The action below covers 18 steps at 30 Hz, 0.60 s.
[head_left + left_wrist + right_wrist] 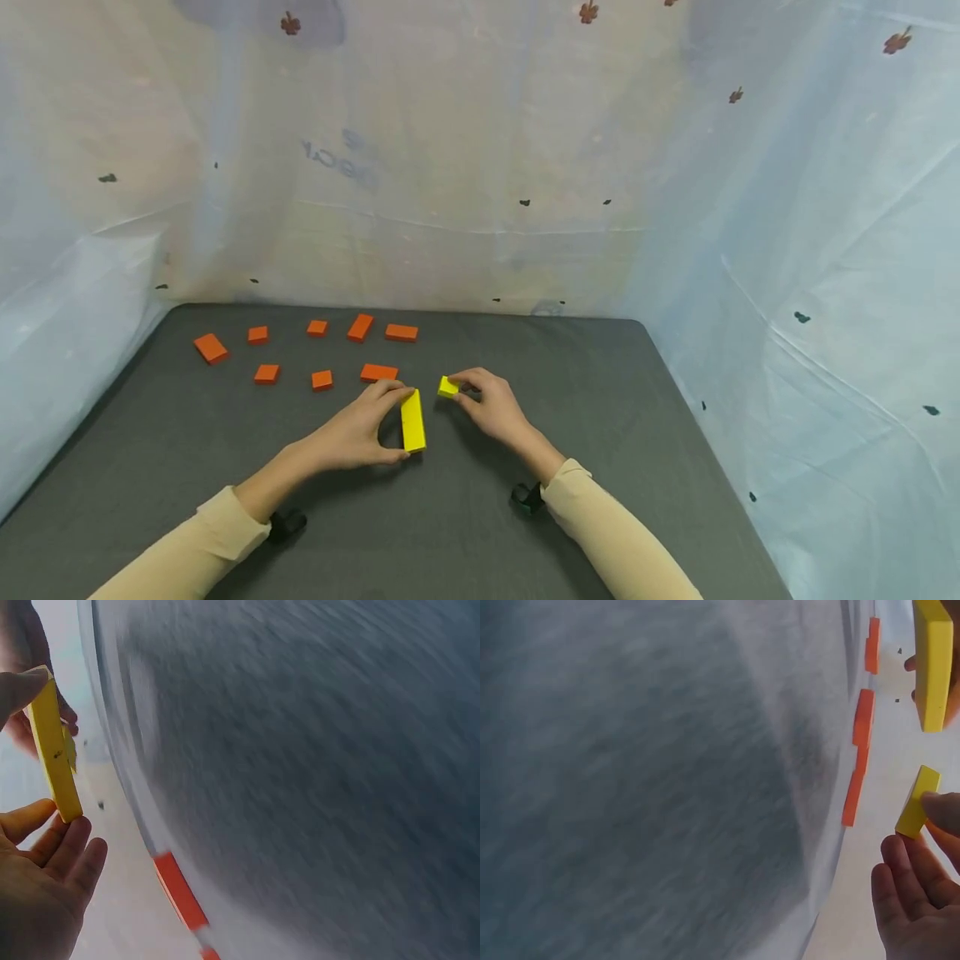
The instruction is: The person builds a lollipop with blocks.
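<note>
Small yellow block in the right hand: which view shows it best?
Right wrist. The small yellow block looks largest there, with only the right hand's thumb overlapping one edge. Head shows it much smaller, at the fingertips. Left wrist shows just a sliver, mostly hidden behind the long yellow block.

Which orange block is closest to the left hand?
The orange block farthest right of the front three. It lies just beyond the left hand; every other orange one sits farther off.

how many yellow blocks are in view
2. The left hand holds the longer yellow block; the right hand pinches the shorter yellow block. No others show, though the hands could hide one.
</note>
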Tool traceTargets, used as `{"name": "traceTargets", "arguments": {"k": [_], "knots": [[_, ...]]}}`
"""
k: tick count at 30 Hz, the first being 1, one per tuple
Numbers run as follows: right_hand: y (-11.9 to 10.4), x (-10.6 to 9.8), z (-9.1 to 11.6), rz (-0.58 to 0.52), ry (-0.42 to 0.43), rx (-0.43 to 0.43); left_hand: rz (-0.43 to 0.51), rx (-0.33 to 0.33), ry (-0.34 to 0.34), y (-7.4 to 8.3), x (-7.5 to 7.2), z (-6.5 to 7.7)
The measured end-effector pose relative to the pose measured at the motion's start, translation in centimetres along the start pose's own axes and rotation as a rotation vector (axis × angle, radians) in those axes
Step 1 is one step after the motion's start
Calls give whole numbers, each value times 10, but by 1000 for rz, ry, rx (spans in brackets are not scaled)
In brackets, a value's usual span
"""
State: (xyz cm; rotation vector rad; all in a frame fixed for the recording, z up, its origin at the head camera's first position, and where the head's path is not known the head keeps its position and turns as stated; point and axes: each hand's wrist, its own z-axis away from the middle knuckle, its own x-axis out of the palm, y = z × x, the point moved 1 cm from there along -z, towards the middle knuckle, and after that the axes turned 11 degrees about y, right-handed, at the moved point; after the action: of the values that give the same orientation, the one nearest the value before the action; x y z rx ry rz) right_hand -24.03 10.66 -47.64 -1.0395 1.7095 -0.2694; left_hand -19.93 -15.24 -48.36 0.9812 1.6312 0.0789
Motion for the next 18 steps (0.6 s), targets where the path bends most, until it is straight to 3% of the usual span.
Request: {"name": "traceTargets", "arguments": {"k": [8,18], "knots": [[10,-8,8,24,-50,44,-17,83,-83,21,20,-9],[17,-10,9,54,-158,73,-46,146,-226,37,38,-1]]}}
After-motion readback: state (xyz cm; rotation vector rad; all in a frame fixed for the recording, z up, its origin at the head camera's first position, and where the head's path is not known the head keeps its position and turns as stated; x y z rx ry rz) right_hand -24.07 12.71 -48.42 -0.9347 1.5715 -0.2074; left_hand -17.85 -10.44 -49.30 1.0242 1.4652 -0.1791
